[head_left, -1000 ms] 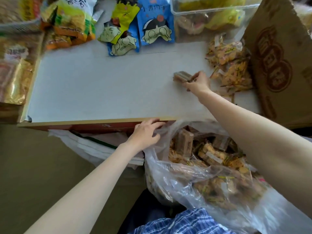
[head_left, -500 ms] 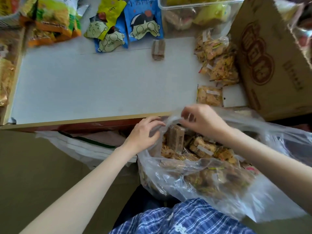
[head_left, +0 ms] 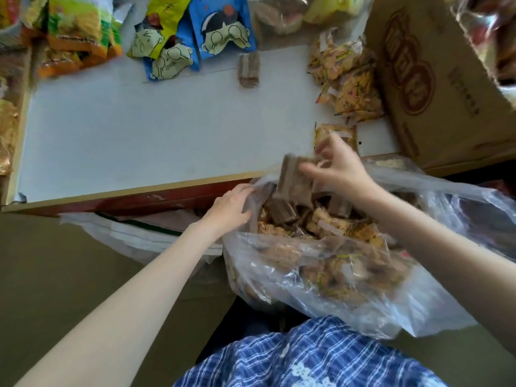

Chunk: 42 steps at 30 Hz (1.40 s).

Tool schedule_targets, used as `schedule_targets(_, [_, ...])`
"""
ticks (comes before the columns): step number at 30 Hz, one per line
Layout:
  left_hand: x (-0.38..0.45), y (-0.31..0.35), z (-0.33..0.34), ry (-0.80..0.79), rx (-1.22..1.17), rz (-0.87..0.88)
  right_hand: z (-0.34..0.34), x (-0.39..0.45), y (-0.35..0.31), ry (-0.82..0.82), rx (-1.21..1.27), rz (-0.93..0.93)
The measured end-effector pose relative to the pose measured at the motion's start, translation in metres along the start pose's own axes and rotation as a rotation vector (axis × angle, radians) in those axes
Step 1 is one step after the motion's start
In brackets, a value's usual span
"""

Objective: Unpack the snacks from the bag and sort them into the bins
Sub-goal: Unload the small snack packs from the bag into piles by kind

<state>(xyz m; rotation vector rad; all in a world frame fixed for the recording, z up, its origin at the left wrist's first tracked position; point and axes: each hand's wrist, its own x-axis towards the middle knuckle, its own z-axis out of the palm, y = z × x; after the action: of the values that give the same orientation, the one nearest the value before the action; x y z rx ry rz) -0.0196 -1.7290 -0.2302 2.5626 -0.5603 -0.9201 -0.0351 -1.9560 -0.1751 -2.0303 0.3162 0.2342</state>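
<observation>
The right hand (head_left: 339, 166) pinches a brown wrapped snack bar (head_left: 290, 178) at its upper end, fingers curled round it; the bar hangs above the open mouth of the clear plastic bag (head_left: 307, 277), long axis near upright and tilted slightly, lower end toward the bag contents; motion blur hides the exact finger placement. The left hand (head_left: 231, 208) grips the left edge of the bag mouth, fingers curled over the film, and holds the opening apart.

Governing relation: a matching brown snack bar (head_left: 248, 69) lies on the white table (head_left: 139, 129), ahead of and to the left of the right hand, at the far edge, long axis pointing away from the person; the right hand is the nearer of the two and is the only free carrier. In judgement, the coming move calls for a forward reach across the table to lay the held bar beside its match.

The yellow wrapped snacks (head_left: 349, 79) are heaped at the right, just beside the cardboard box (head_left: 446, 79); one further yellow packet lies partly behind the right hand.

Legible markings: the box carries a brown oval logo and a line of print, characters not readable; the blue pouch (head_left: 220, 26) and yellow pouch (head_left: 159, 26) show cartoon figures; their lettering cannot be read.
</observation>
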Motion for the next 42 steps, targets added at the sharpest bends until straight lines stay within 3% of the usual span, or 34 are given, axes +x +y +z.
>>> schedule_targets(3, [-0.003, -0.002, 0.0, -0.015, -0.04, 0.006, -0.007, 0.045, 0.001, 0.168, 0.316, 0.178])
schedule_targets(7, [-0.007, -0.009, -0.01, -0.036, 0.036, 0.025, 0.034, 0.095, 0.015, 0.159, 0.558, 0.42])
schedule_targets(11, [-0.007, -0.023, -0.019, -0.081, 0.153, 0.007, 0.066, 0.141, 0.001, 0.197, 0.756, 0.444])
schedule_targets(16, [-0.004, -0.022, -0.011, -0.041, 0.099, -0.005, 0.049, 0.143, -0.011, 0.295, 1.038, 0.381])
schedule_targets(19, [-0.003, -0.015, -0.006, 0.125, -0.006, 0.088, 0.021, 0.101, -0.004, 0.266, 0.807, 0.273])
schedule_targets(22, [-0.002, -0.007, 0.002, 0.223, -0.028, 0.153, -0.008, 0.035, 0.013, 0.168, 0.41, -0.001])
schedule_targets(26, [0.004, 0.008, 0.009, 0.116, 0.072, 0.16, -0.014, -0.035, 0.05, -0.165, -0.142, -0.056])
schedule_targets(29, [0.007, 0.016, 0.003, 0.034, 0.106, 0.063, 0.008, -0.045, 0.079, -0.221, -0.516, -0.144])
schedule_targets(33, [0.008, 0.011, -0.009, 0.004, 0.183, 0.024, 0.048, -0.022, 0.085, -0.289, -0.82, -0.509])
schedule_targets(39, [0.009, 0.005, -0.018, 0.044, 0.272, 0.009, 0.076, 0.009, 0.069, -0.274, -1.203, -0.57])
schedule_targets(42, [0.007, 0.002, -0.019, 0.039, 0.272, 0.007, 0.078, 0.014, 0.062, -0.332, -1.235, -0.561])
